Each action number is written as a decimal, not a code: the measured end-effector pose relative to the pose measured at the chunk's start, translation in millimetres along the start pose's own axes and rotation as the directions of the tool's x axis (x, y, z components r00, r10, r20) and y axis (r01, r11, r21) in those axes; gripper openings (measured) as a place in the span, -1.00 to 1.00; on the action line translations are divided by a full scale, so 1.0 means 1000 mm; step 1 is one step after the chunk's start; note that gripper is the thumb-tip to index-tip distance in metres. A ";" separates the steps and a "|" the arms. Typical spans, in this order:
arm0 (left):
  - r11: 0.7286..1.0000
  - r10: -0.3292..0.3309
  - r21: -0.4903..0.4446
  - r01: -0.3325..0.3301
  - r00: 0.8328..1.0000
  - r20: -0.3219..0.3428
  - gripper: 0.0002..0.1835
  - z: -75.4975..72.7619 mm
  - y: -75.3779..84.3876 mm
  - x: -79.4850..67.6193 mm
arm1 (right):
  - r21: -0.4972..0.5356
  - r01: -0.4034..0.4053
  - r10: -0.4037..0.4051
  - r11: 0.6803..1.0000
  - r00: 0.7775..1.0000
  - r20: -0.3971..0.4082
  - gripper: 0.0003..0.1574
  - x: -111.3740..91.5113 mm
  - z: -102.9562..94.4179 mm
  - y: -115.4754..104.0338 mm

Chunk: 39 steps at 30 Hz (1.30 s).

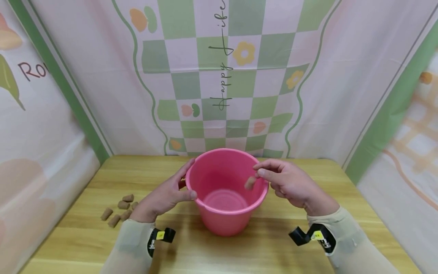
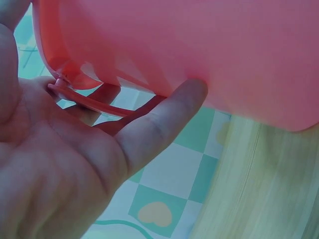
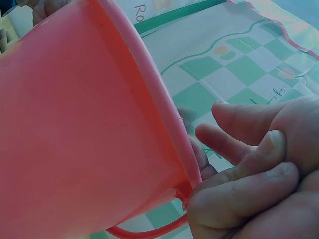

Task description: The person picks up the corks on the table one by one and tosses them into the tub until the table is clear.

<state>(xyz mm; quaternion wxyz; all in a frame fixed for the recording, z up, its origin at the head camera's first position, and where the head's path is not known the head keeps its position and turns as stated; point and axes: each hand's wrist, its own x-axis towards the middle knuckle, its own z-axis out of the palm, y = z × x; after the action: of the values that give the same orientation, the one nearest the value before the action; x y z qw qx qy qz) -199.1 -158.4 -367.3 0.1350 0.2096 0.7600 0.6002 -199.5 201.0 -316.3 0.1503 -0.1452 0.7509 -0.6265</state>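
A pink bucket (image 1: 224,219) stands upright on the table, its bottom visible through the open top. My left hand (image 1: 167,196) holds its left side, thumb at the rim and fingers along the outer wall; in the left wrist view they pass around the pink handle (image 2: 94,102). Over the right rim is my right hand (image 1: 287,180), its thumb and forefinger apart in the right wrist view (image 3: 254,164). A blurred brown cork (image 1: 250,183) is in the air just below those fingertips, inside the bucket's opening.
Several brown corks (image 1: 123,204) lie in a loose group on the wooden table (image 1: 273,243), left of the bucket and partly behind my left wrist. Printed cloth (image 1: 212,83) hangs behind the table and along both sides.
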 end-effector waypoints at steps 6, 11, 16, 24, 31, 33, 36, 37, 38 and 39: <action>1.000 0.000 0.005 0.000 1.000 -0.006 0.09 0.000 0.000 0.000 | 0.006 -0.011 0.011 1.000 1.000 -0.015 -0.47 -0.002 0.001 -0.001; 1.000 -0.002 0.005 0.002 1.000 -0.006 0.09 0.000 -0.001 0.001 | 0.008 -0.005 0.005 1.000 1.000 -0.012 -0.48 -0.001 0.002 -0.001; 1.000 0.001 0.009 -0.001 1.000 -0.007 0.09 0.000 -0.001 0.001 | 0.008 -0.009 0.009 1.000 1.000 -0.019 -0.48 -0.002 0.001 0.000; 1.000 -0.014 0.004 0.014 1.000 -0.010 0.07 0.001 -0.001 0.001 | 0.020 -0.011 0.011 1.000 1.000 -0.019 -0.46 -0.002 0.001 0.002; 1.000 -0.006 0.003 0.006 1.000 -0.007 0.09 0.001 -0.001 0.001 | 0.023 -0.017 0.018 1.000 1.000 -0.022 -0.43 -0.004 0.001 0.002; 1.000 -0.005 0.002 0.005 1.000 -0.007 0.09 0.001 -0.001 0.001 | 0.024 -0.020 0.020 1.000 1.000 -0.020 -0.42 -0.004 0.000 0.002; 1.000 -0.005 0.006 0.005 1.000 -0.007 0.08 0.001 -0.001 0.001 | 0.034 -0.013 0.014 0.999 1.000 -0.007 -0.41 -0.005 0.000 0.002; 1.000 -0.004 0.008 0.004 1.000 -0.007 0.07 0.001 -0.001 0.001 | 0.039 -0.009 0.009 0.999 1.000 -0.002 -0.41 -0.006 -0.001 0.002; 1.000 -0.002 0.009 0.002 1.000 -0.005 0.07 0.001 -0.001 0.000 | 0.045 -0.003 0.003 0.999 1.000 0.004 -0.40 -0.006 -0.001 0.003; 1.000 0.001 0.011 -0.001 1.000 -0.004 0.07 0.001 -0.001 0.000 | 0.050 0.002 -0.002 0.999 1.000 0.009 -0.40 -0.006 -0.001 0.003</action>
<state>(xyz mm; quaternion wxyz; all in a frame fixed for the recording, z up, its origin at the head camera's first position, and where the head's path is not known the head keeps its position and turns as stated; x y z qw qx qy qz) -199.1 -157.7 -368.6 0.1322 0.2094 0.7633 0.5967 -194.4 205.3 -318.8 0.1567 -0.1449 0.7341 -0.6446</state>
